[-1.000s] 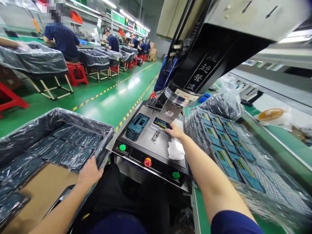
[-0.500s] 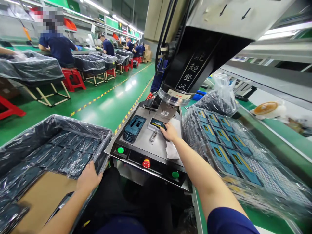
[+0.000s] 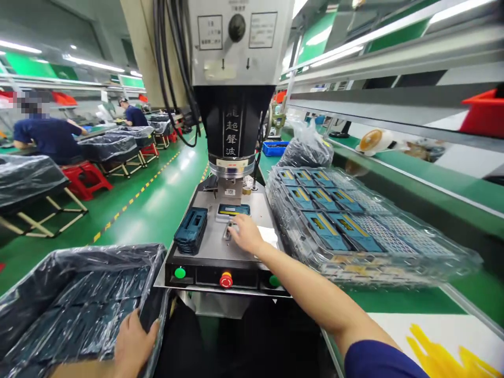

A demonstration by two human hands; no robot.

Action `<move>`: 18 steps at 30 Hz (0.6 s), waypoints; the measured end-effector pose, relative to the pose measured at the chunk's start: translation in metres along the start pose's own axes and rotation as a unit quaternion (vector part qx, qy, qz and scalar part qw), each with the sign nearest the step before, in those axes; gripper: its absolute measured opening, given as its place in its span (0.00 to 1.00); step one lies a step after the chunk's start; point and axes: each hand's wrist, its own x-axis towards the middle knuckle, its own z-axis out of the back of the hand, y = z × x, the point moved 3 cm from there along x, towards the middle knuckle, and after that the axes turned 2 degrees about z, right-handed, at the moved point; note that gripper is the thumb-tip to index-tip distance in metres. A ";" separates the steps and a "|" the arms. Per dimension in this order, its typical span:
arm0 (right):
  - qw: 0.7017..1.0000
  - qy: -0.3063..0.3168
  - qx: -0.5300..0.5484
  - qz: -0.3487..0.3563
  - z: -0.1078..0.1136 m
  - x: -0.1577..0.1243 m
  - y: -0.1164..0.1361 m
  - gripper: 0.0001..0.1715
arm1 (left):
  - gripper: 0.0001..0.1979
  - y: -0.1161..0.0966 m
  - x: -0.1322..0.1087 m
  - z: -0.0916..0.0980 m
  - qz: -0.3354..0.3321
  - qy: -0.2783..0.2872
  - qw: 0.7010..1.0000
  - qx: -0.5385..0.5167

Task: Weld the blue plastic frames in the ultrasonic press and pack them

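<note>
One ultrasonic welder (image 3: 232, 126) is the landmark. On its steel base (image 3: 212, 244) sit one stack of dark blue casings (image 3: 190, 229) and one yellow-labelled part (image 3: 233, 210). Its front panel carries two green buttons (image 3: 180, 272) and one red stop button (image 3: 226, 280). One right hand (image 3: 246, 234) is over the base, and one left hand (image 3: 134, 346) is at one plastic-lined bin (image 3: 79, 299) in front of the welder. Right of the welder are one stack of clear trays (image 3: 354, 226), one blue crate (image 3: 274, 148) and one plastic bag (image 3: 306, 149). Left of it are two co-workers (image 3: 47, 137), four film-covered carts (image 3: 108, 147) and at least three red stools (image 3: 85, 178).
</note>
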 end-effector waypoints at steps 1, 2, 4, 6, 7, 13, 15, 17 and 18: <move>0.999 -0.017 0.024 0.017 0.004 -0.016 0.010 0.14 | 0.37 -0.005 -0.001 0.004 -0.017 -0.036 0.999 -0.009; 0.998 -0.026 0.049 0.036 0.007 -0.033 0.019 0.12 | 0.37 -0.012 -0.003 0.010 -0.037 -0.068 0.997 -0.023; 0.995 -0.012 0.079 0.059 0.011 -0.068 0.032 0.13 | 0.36 -0.033 -0.008 0.021 -0.084 -0.110 0.988 -0.065; 0.995 0.018 0.089 0.047 0.012 -0.101 0.035 0.16 | 0.36 -0.059 -0.011 0.032 -0.126 -0.126 0.978 -0.110; 0.995 0.028 0.089 0.031 0.012 -0.116 0.033 0.17 | 0.36 -0.072 -0.013 0.037 -0.145 -0.129 0.973 -0.129; 0.993 0.035 0.063 -0.090 -0.002 -0.171 -0.001 0.16 | 0.36 -0.129 -0.019 0.043 -0.221 -0.104 0.956 -0.162; 0.990 0.049 0.048 -0.121 -0.008 -0.179 -0.010 0.16 | 0.38 -0.136 -0.021 0.039 -0.216 -0.089 0.960 -0.154; 0.988 0.065 0.036 -0.138 -0.012 -0.181 -0.013 0.17 | 0.41 -0.138 -0.023 0.035 -0.205 -0.085 0.965 -0.143; 0.987 0.071 0.031 -0.143 -0.013 -0.181 -0.013 0.17 | 0.41 -0.138 -0.023 0.033 -0.203 -0.088 0.965 -0.138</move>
